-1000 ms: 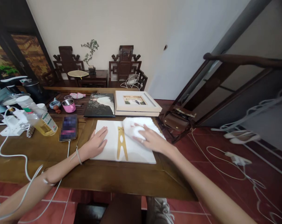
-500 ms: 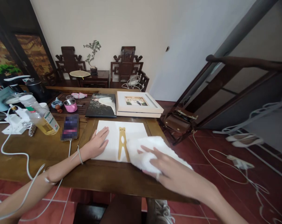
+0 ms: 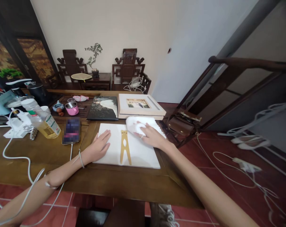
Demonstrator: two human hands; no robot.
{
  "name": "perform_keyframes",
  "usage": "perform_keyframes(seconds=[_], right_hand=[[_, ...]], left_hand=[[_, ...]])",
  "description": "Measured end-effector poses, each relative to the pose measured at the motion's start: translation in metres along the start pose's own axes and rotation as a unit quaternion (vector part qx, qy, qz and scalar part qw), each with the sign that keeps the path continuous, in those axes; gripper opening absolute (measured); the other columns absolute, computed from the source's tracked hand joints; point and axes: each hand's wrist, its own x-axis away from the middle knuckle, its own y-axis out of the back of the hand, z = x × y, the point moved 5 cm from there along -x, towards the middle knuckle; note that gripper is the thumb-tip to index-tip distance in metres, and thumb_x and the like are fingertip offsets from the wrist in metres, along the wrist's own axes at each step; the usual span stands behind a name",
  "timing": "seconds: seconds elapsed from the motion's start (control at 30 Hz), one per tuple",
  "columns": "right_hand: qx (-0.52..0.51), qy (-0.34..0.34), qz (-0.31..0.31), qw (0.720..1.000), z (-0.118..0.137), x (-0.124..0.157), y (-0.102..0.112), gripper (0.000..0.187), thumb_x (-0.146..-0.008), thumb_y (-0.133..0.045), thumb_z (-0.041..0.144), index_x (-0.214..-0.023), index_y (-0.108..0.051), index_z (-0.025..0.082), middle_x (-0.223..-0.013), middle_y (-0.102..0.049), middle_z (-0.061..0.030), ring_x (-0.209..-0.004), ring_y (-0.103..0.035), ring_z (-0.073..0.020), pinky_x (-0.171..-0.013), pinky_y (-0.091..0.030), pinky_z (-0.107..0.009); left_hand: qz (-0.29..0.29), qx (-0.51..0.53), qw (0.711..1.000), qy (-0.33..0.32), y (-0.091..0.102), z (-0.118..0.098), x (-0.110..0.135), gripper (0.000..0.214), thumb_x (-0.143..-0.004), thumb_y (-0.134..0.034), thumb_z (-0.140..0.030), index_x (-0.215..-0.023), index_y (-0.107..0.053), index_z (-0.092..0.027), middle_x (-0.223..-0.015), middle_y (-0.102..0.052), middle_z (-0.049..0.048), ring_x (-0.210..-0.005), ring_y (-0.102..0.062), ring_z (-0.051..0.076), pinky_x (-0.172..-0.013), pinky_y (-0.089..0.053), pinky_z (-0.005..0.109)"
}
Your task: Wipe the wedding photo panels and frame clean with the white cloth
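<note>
– White cloth was where, head view?
– Over far R corner of white board, on table; R hand fingers gripped it bunched, prob. for control.
– L hand?
– Fingers lay flat, grasped nothing, prob. steadied board.

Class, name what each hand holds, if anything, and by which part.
Right hand: a white cloth, gripped by a bunched part. Left hand: nothing; it rests on the white board.
</note>
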Motion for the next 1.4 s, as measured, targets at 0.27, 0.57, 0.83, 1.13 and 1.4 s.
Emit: perform_keyframes(seconds=[0.27, 0.57, 0.83, 1.13, 1.4], right_hand=[[-0.061, 0.009, 0.118, 0.991, 0.054, 0.080, 0.027, 0.027, -0.093, -0.038, 0.029, -0.090, -0.062, 0.016, -0.128, -0.056, -0.0140, -0.133, -0.032, -0.0302, -0.104, -0.033, -0.045], [-0.098, -0.024, 0.134, 0.986, 0.050, 0.078, 0.027, 0.029, -0.091, -0.040, 0.037, -0.087, -0.062, 0.018, -0.129, -0.056, -0.0109, -0.123, -0.046, -0.0322, -0.101, -0.038, -0.046], [-0.029, -0.020, -0.001, 0.999, 0.032, 0.004, -0.007, 0.022, -0.087, -0.041, 0.019, -0.091, -0.062, 0.010, -0.128, -0.054, -0.0212, -0.133, -0.031, -0.0343, -0.106, -0.023, -0.057], [-0.035, 0.067, 0.075, 0.994, 0.117, 0.094, -0.013, 0.023, -0.061, -0.049, 0.007, -0.074, -0.066, 0.012, -0.144, -0.036, -0.0183, -0.139, -0.012, -0.0342, -0.110, -0.010, -0.060], [-0.030, 0.049, 0.032, 0.998, 0.076, 0.027, -0.012, 0.030, -0.076, -0.046, 0.010, -0.099, -0.065, 0.008, -0.140, -0.040, -0.0214, -0.137, -0.022, -0.0331, -0.106, -0.022, -0.060]], left_hand=[[-0.003, -0.001, 1.000, 0.001, 0.000, -0.001, 0.000, 0.050, -0.094, -0.029, -0.027, -0.142, -0.027, -0.013, -0.151, -0.024, 0.0130, -0.141, -0.016, 0.022, -0.114, -0.012, 0.049], [-0.005, -0.001, 1.000, -0.003, -0.001, -0.001, 0.000, 0.050, -0.094, -0.029, -0.027, -0.142, -0.027, -0.012, -0.151, -0.023, 0.0137, -0.141, -0.016, 0.023, -0.114, -0.012, 0.050], [-0.004, 0.003, 1.000, 0.001, 0.000, -0.002, 0.000, 0.050, -0.095, -0.027, -0.028, -0.142, -0.027, -0.012, -0.151, -0.024, 0.0130, -0.141, -0.016, 0.022, -0.114, -0.012, 0.048], [-0.014, -0.011, 1.000, -0.001, -0.003, 0.000, 0.000, 0.050, -0.095, -0.025, -0.026, -0.142, -0.026, -0.012, -0.151, -0.024, 0.0124, -0.141, -0.016, 0.021, -0.114, -0.013, 0.048], [0.006, 0.009, 1.000, -0.002, 0.000, -0.001, 0.001, 0.051, -0.095, -0.025, -0.030, -0.144, -0.023, -0.013, -0.153, -0.020, 0.0121, -0.142, -0.013, 0.021, -0.114, -0.009, 0.049]])
